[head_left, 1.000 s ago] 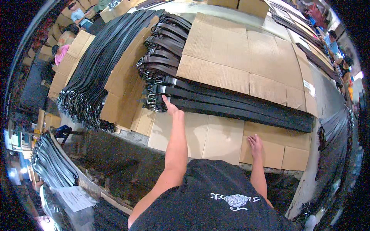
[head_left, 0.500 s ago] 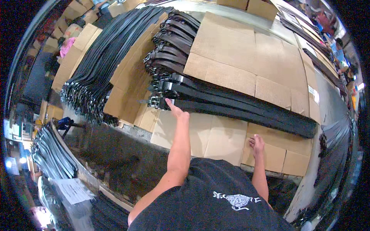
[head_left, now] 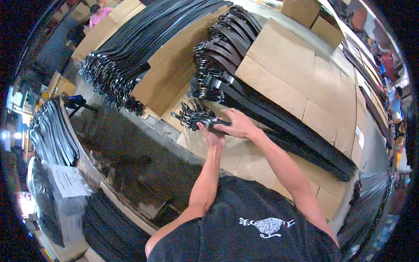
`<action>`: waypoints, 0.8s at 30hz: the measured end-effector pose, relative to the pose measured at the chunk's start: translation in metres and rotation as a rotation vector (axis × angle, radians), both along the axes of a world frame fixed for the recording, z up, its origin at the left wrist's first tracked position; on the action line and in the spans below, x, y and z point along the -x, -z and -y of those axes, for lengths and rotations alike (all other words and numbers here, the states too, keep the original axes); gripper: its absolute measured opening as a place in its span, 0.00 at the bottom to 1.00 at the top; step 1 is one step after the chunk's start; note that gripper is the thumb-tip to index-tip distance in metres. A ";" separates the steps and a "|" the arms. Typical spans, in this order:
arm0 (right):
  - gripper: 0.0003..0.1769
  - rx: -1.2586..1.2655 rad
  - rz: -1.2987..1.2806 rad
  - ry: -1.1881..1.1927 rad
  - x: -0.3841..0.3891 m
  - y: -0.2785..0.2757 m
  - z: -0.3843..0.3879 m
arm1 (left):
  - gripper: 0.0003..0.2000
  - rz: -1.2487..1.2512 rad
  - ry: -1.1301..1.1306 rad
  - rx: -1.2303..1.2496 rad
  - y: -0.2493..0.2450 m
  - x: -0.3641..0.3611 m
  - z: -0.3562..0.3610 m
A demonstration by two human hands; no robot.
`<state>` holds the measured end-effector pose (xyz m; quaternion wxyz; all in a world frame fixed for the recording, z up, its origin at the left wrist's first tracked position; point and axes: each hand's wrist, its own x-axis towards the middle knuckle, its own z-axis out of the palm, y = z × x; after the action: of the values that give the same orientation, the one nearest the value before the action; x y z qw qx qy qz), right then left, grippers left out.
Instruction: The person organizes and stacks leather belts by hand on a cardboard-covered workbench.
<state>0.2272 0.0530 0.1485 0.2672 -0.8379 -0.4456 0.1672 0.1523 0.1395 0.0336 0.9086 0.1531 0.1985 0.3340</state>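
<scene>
Near the buckle end, my left hand (head_left: 213,135) grips a bundle of black belts (head_left: 221,123) from beneath, thumb along its side. My right hand (head_left: 241,125) lies across the top of the same bundle, its fingers curled over the straps. The metal buckles (head_left: 196,112) fan out to the left, past my left hand. Behind my right hand, the straps run right beside the stacked black belts (head_left: 288,124); part of them is hidden by my right arm. Brown belts (head_left: 224,43) with buckles lie stacked farther back.
A flat cardboard sheet (head_left: 301,70) covers much of the belt stack. A cardboard divider (head_left: 170,74) separates it from a large pile of black belts (head_left: 144,39). More belts (head_left: 50,133) hang at the left, near a plastic-wrapped package (head_left: 48,205). A person in pink (head_left: 99,16) is at the far left.
My left hand has drawn the buckle end of a belt bundle towards me, off the stack. My right hand has come up from the right onto the bundle. The view has shifted.
</scene>
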 end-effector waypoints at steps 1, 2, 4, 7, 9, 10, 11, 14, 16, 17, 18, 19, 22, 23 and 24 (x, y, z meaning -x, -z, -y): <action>0.48 0.079 -0.088 -0.025 -0.001 0.010 -0.018 | 0.35 0.020 0.015 0.010 0.000 0.007 0.001; 0.53 0.158 -0.172 -0.051 -0.002 0.020 -0.035 | 0.36 0.026 0.020 0.032 0.002 0.012 0.002; 0.63 0.298 -0.271 -0.130 0.001 0.021 -0.053 | 0.38 0.036 0.030 0.076 0.003 0.018 0.004; 0.74 0.395 -0.254 -0.228 0.010 0.025 -0.063 | 0.39 -0.017 -0.013 0.006 -0.012 0.027 0.003; 0.72 0.312 -0.301 -0.196 0.010 0.030 -0.062 | 0.39 -0.008 0.018 -0.003 -0.016 0.033 0.005; 0.71 0.268 -0.321 -0.176 0.010 0.033 -0.061 | 0.40 0.013 0.042 0.002 -0.014 0.036 0.005; 0.72 0.284 -0.308 -0.113 0.012 0.034 -0.060 | 0.40 0.031 0.067 0.007 -0.013 0.038 0.005; 0.72 0.306 -0.303 -0.005 0.015 0.036 -0.057 | 0.42 0.121 0.159 0.034 -0.014 0.037 0.005; 0.71 0.299 -0.349 -0.042 0.014 0.039 -0.052 | 0.41 0.175 0.139 0.018 -0.004 0.035 0.004; 0.72 0.266 -0.335 -0.059 0.013 0.041 -0.047 | 0.41 0.205 0.133 0.010 0.001 0.033 0.004; 0.73 0.234 -0.325 -0.072 0.015 0.041 -0.041 | 0.40 0.175 0.112 0.053 -0.005 0.034 0.005; 0.75 0.201 -0.313 -0.082 0.017 0.042 -0.032 | 0.39 0.146 0.094 0.097 -0.012 0.034 0.006; 0.50 -0.281 0.190 0.034 0.037 0.029 0.008 | 0.34 0.056 0.016 0.059 -0.037 0.032 0.010; 0.42 -0.276 0.055 0.175 0.046 0.024 0.027 | 0.35 0.043 0.023 0.083 -0.038 0.029 0.011; 0.34 -0.277 -0.080 0.324 0.058 0.024 0.049 | 0.37 0.028 0.037 0.106 -0.041 0.027 0.014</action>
<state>0.1689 0.0041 0.1245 0.4206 -0.8466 -0.3127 0.0924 0.1253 0.1257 0.0746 0.9242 0.1036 0.2005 0.3081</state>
